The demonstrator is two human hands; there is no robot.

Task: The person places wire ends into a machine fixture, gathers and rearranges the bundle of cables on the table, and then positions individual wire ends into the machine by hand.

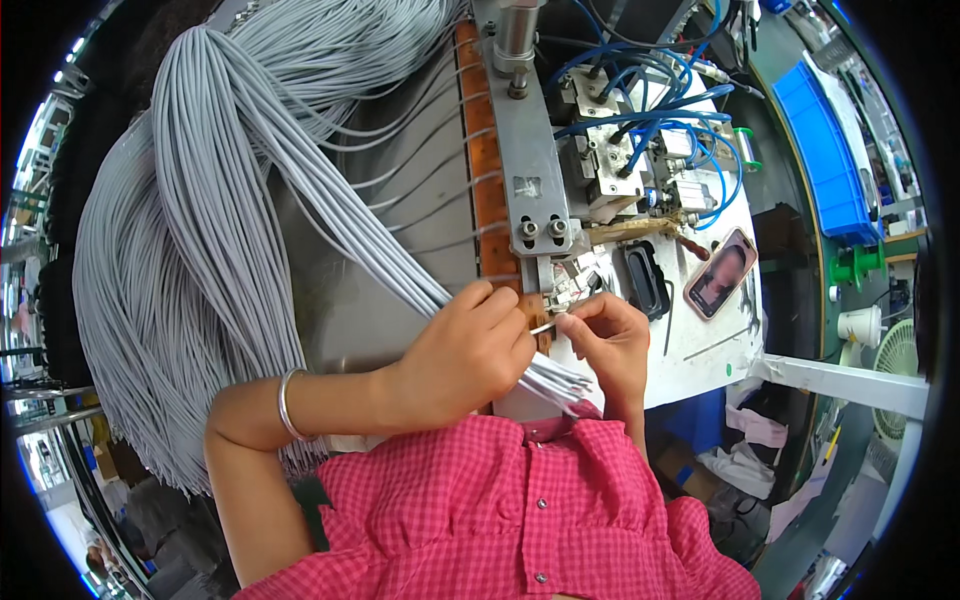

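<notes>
My left hand (478,350) is closed around a bundle of grey cables (375,245), whose cut ends (555,378) stick out below it toward my shirt. Between thumb and forefinger, my right hand (608,335) pinches the end of one grey cable (543,327) that runs across from the left hand. Both hands are beside the lower end of an orange-brown strip (488,190), along which several single grey cables lie spaced apart. Just beyond the fingers are small metal machine parts (580,280), partly hidden by the right hand.
A large heap of grey cables (190,270) hangs over the left side. Beyond the strip stands a metal press arm (535,170) with valve blocks and blue air hoses (665,115). A phone (722,275) and a black plastic case (646,280) lie right. A blue bin (820,150) is farther right.
</notes>
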